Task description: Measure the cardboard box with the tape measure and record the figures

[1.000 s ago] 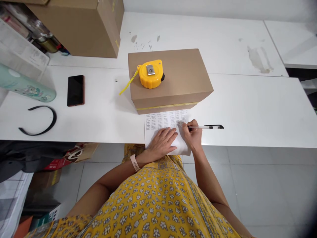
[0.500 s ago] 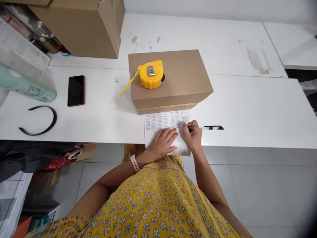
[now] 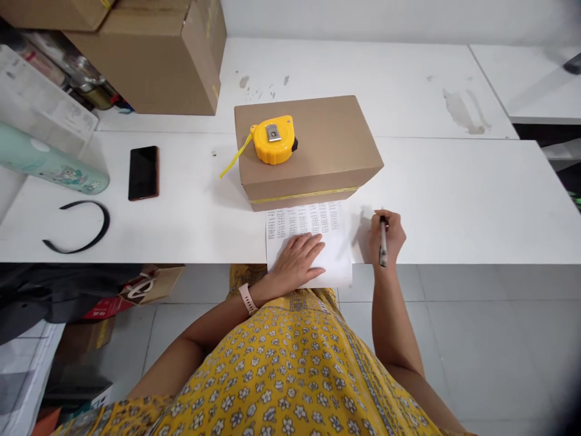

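A sheet of paper (image 3: 333, 260) with rows of small handwriting lies at the desk's front edge, its lower part hanging over. Flat on it rests my left hand (image 3: 297, 260), fingers stretched out. To the right of the sheet, my right hand (image 3: 388, 236) is closed around a pen (image 3: 384, 245) with a black grip and clear barrel, above the desk surface. A closed cardboard box (image 3: 313, 142) with yellow tape along its front stands just behind the paper and covers its top edge. On the box sits a yellow tape measure (image 3: 273, 140) with a yellow wrist strap.
On the left of the white desk (image 3: 445, 200) lie a phone (image 3: 144, 172), a black headband (image 3: 102, 224) and a mint-green bottle (image 3: 68, 166). Larger cardboard boxes (image 3: 167, 66) are stacked at the back left. Bags (image 3: 154, 284) sit below the desk's left side.
My right hand has lifted off the paper and moved right with the pen, which now points toward me. My left hand stays on the sheet. The view has shifted slightly.
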The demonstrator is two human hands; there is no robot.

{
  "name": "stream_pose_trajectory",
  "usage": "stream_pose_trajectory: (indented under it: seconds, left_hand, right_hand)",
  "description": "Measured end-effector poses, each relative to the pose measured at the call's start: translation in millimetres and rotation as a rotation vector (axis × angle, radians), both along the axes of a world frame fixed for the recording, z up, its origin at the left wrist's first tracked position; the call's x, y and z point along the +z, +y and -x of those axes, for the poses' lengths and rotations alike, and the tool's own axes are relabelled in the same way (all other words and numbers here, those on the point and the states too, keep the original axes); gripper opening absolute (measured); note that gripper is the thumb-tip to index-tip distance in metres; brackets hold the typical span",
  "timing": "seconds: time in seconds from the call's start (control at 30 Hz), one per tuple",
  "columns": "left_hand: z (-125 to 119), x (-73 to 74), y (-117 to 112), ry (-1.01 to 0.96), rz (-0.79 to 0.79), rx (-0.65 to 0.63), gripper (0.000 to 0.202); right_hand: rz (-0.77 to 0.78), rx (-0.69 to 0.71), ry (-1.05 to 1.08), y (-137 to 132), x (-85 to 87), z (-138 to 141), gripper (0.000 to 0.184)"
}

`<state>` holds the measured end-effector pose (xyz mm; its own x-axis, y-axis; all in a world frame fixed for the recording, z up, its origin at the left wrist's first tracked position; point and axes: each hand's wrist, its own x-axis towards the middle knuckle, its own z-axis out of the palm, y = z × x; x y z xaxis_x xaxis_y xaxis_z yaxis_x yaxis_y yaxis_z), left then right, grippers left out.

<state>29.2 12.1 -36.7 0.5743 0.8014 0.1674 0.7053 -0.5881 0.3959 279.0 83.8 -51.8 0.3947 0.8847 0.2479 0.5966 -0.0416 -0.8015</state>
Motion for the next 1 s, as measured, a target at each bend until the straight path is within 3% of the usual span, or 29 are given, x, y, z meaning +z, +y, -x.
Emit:
stream_pose_trajectory:
  seconds: [0.1,0.2,0.3,0.37,0.43,0.53,0.67,0.77,0.87,0.93,1.0]
  left_hand:
    - [7.5,20.3,4.7,-0.229,-0.05,0.022,0.04]
    - [26.6,66.5,22.1,-0.421,-0.281,0.069,0.029]
    - [52.9,114.1,54.4,-0.432,-0.521,0.257,0.026]
    - [69.6,131.4,80.6,-0.377,-0.538,0.387,0.034]
    - [83.0,134.1,106.0,-0.348,-0.45,0.473,0.053]
    - [95.3,122.4,135.3,-0.337,-0.292,0.484,0.074]
    - [97.5,112.5,150.8,-0.365,-0.269,0.485,0.071]
    - [89.6,120.3,143.6,-0.406,-0.33,0.522,0.063]
    - [74.8,133.8,120.6,-0.565,-0.319,0.499,0.057]
    - [63.3,140.8,101.2,-0.743,-0.178,0.414,0.057]
    - [52.6,144.8,84.6,-0.907,0.019,0.317,0.059]
  right_hand:
    - [0.001,0.036,-0.292,12.6,-6.9,-35.2,0.033]
    - [0.019,0.077,-0.479,19.9,-13.8,-53.1,0.046]
    - [0.015,0.07,-0.526,21.8,-18.3,-55.0,0.054]
    - [0.008,0.059,-0.507,21.6,-19.8,-53.2,0.057]
    - [-0.002,0.051,-0.481,21.5,-20.5,-52.0,0.056]
    - [-0.01,0.055,-0.452,22.6,-21.3,-51.8,0.049]
    - [0.003,0.058,-0.409,24.4,-22.2,-52.6,0.038]
    - [-0.019,0.038,-0.371,22.2,-17.7,-50.7,0.036]
    - [-0.152,-0.071,-0.287,12.1,1.2,-37.0,0.035]
    - [-0.243,-0.132,-0.162,0.1,24.7,-17.0,0.032]
    - [-0.256,-0.06,0.065,-12.7,54.3,10.2,0.03]
